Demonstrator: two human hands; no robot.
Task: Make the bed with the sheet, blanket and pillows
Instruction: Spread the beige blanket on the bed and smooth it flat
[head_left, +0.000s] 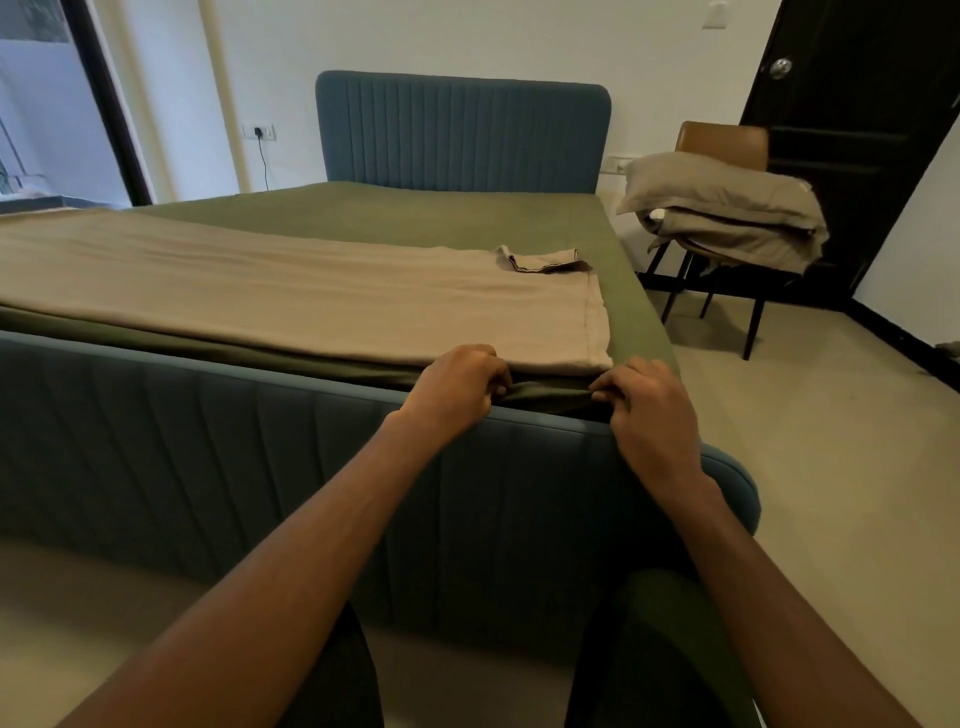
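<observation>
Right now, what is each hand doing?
Left hand: pinching the green sheet edge.
Right hand: pinching the same sheet edge.

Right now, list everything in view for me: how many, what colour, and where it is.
olive-green cloth bed sheet: one, green, covering the whole sleeping surface
beige woven blanket: one, tan, across the sheet's near half, right corner folded back
blue ribbed padded headboard: one, blue, against the far wall
blue ribbed padded footboard: one, blue, nearest the camera
brown-backed chair with black legs: one, right of the headboard
grey-beige soft pillows: apparently two, stacked on that chair
dark wooden door with round metal knob: one, far right
white wall socket with black cable: one, left of the headboard
left hand: one, pinching the sheet's foot edge
right hand: one, pinching the same edge near the corner
</observation>
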